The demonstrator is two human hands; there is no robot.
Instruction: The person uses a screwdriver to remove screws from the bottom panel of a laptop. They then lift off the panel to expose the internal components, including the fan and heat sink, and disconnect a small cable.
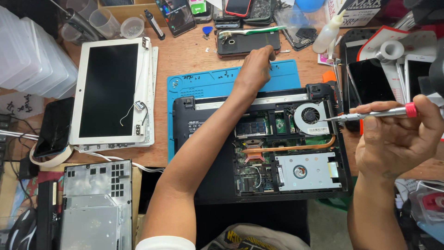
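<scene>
Reaching forward across the opened black laptop base (pixel 259 148), the left hand (pixel 255 69) rests at the far edge of the blue rubber repair mat (pixel 208 83), fingers curled down near a scatter of tiny dark screws (pixel 229 74) — whether its grip actually pinches one cannot be told, since the fingertips are hidden under the knuckles. The right hand (pixel 397 139) is clenched around a slim silver screwdriver with a red cap (pixel 374 113), held nearly level. Its long axis runs left to right, the tip pointing left toward the round grey cooling fan (pixel 309 115) in the laptop's exposed interior, just beside it but seemingly not touching. The right hand is the nearer one to the fan; the left is well apart from it, up and to the left. A copper heat pipe (pixel 289 147) crosses below the fan, above a silver drive cover (pixel 305 170). The worktop (pixel 185 51) is crowded — a white screen panel (pixel 111 90) lies left, phones at the far edge.
</scene>
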